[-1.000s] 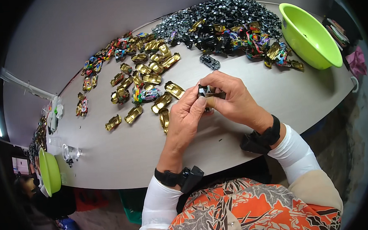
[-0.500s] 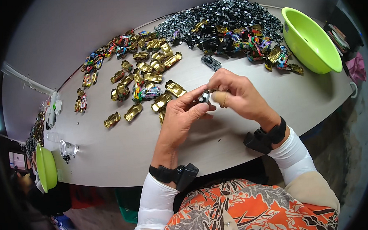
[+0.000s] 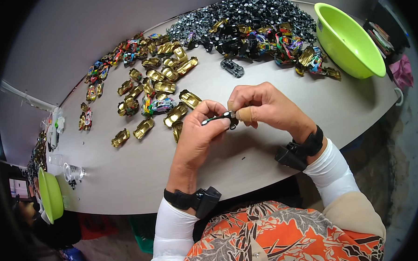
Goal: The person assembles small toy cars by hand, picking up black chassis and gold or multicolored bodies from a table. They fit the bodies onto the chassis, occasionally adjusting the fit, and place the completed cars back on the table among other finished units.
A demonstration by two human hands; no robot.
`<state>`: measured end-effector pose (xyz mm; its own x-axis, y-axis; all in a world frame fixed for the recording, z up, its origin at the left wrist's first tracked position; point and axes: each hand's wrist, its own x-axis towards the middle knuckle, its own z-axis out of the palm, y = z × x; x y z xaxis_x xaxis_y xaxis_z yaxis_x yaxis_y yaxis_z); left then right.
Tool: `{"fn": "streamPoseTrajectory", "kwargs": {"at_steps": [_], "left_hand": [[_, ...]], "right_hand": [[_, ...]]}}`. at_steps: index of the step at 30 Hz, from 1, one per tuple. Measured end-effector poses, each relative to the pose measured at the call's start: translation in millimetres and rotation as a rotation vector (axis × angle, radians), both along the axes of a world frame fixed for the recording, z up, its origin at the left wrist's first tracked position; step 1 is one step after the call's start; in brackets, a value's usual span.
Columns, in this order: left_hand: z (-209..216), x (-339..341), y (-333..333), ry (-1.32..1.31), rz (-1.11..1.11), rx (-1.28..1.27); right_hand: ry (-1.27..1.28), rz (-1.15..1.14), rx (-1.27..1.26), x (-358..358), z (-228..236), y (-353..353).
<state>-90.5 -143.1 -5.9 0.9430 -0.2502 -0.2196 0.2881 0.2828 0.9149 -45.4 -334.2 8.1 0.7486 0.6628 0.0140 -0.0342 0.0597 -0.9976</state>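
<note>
Between my two hands is a black toy car chassis (image 3: 217,117) with small pale-centred wheels. My left hand (image 3: 200,131) grips it between thumb and fingers. The fingertips of my right hand (image 3: 263,105) pinch at its right end; whatever small part they hold there is hidden. A tan covering wraps the right thumb. Just beyond the hands lies another dark chassis (image 3: 232,68), alone on the table (image 3: 285,174). Several gold toy car bodies (image 3: 175,114) are spread left of my left hand, with a multicoloured toy car (image 3: 162,105) among them.
A heap of black chassis (image 3: 260,11) fills the far side, with mixed cars (image 3: 284,48) before it. One green basin (image 3: 349,40) stands far right, another (image 3: 51,195) at the left edge. A clear cup (image 3: 72,172) sits near the left edge. Colourful cars (image 3: 126,50) lie far left.
The chassis has turned in my left hand and now shows lengthwise, with more wheels visible. My right fingertips have come in against its end. The whole view has shifted slightly.
</note>
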Motion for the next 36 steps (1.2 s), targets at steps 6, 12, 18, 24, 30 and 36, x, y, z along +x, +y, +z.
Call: {"fn": "streamPoseTrajectory", "kwargs": {"at_steps": [6,12,18,24,30,36], "left_hand": [[-4.7,2.0,2.3,-0.001,0.026,-0.119],[0.0,0.3,5.0,-0.006,-0.039,-0.139],[0.4,-1.7,4.9,-0.003,-0.04,-0.111],[-5.1,-3.4,-2.2,-0.087,0.044,0.114],[-7.7,0.3,-1.2,-0.035,0.079,0.039],[-12.2,2.7,1.1,-0.077,0.288,-0.171]], "right_hand": [[0.065,0.004,0.054,-0.4,1.7,0.4],[0.101,0.041,0.093,-0.1,3.9,-1.8],[0.003,0.015,-0.012,-3.0,3.6,-0.4],[-0.395,-0.179,-0.32,-14.0,-10.1,13.1],[-0.378,-0.261,-0.307,-12.6,-11.8,18.4],[-0.063,-0.156,-0.092,-16.1,-9.5,21.4]]}}
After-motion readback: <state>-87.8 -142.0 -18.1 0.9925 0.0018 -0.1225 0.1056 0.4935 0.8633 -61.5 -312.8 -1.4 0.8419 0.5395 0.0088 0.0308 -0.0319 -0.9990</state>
